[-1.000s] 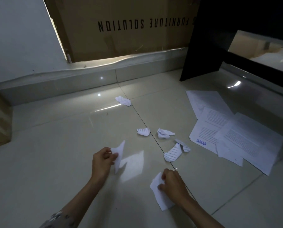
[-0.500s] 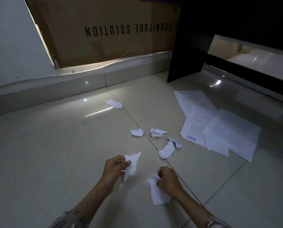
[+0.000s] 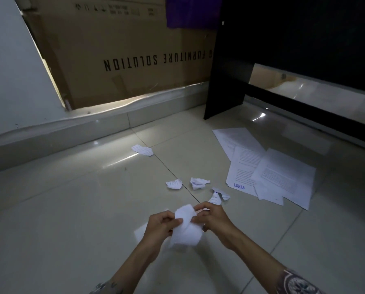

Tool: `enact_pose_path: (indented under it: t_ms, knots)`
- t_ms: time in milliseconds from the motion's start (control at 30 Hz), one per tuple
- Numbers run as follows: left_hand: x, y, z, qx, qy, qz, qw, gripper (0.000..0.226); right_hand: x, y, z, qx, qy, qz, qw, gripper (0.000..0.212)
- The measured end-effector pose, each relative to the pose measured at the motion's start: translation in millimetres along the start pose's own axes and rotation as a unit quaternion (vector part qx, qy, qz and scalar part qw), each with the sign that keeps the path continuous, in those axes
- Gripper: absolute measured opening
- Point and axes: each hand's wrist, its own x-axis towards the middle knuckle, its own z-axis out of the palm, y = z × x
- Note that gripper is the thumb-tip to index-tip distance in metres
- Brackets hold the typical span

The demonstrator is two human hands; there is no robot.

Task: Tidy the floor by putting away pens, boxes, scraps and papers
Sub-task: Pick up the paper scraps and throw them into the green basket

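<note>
My left hand (image 3: 161, 224) and my right hand (image 3: 214, 217) meet above the tiled floor and both pinch white paper scraps (image 3: 184, 229) held together between them. Beyond my hands more torn scraps lie on the tiles: one curled scrap (image 3: 174, 183), a crumpled scrap (image 3: 199, 183), a printed scrap (image 3: 219, 195) just past my right fingers, and a far scrap (image 3: 142, 150) near the skirting. To the right lies a loose pile of printed sheets (image 3: 268, 169), one stamped LUNAS.
A big cardboard box (image 3: 122, 49) leans on the wall behind a raised ledge (image 3: 71, 127). A black desk panel (image 3: 230, 66) stands at the right, with its low crossbar (image 3: 304, 102) running off to the right. A purple cloth (image 3: 190, 11) hangs above the box.
My two hands, each holding its own scrap a moment ago, have come together and lifted; the scraps are now gathered between them. The view has tilted upward.
</note>
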Motion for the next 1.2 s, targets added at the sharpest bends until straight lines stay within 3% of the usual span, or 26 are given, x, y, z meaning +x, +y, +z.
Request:
enact_pose_path:
  t_ms: [133, 267, 400, 633, 867, 1033, 1200]
  knots:
    - [3.1, 12.4, -23.2, -0.020, 0.059, 0.013, 0.998, 0.022, 6.0, -4.0, -2.8, -0.002, 0.016, 0.006, 1.000, 0.008]
    - [11.4, 20.6, -47.2, -0.009, 0.096, 0.029, 0.995, 0.017, 27.0, 7.4, -18.2, -0.040, 0.146, -0.024, 0.988, 0.004]
    - [19.5, 19.4, -59.3, -0.009, 0.128, 0.044, 0.991, 0.012, 54.8, 23.0, -45.6, -0.186, 0.237, -0.067, 0.951, 0.009]
    - [37.3, -0.4, -61.0, 0.001, 0.141, 0.032, 0.990, 0.015, 103.1, 44.6, -71.0, -0.310, 0.212, -0.084, 0.923, 0.016]
    - [52.7, -5.8, -46.9, 0.010, 0.135, 0.010, 0.991, 0.017, 125.3, 65.7, -72.9, -0.469, 0.210, -0.047, 0.857, 0.022]
    - [53.7, 8.8, -24.0, 0.012, 0.115, 0.027, 0.993, 0.021, 129.1, 65.3, -80.2, -0.444, 0.172, -0.047, 0.878, 0.024]
    - [48.4, 22.8, -7.4, 0.018, 0.088, 0.041, 0.995, 0.024, 129.4, 64.1, -79.8, -0.459, 0.185, -0.049, 0.868, 0.024]
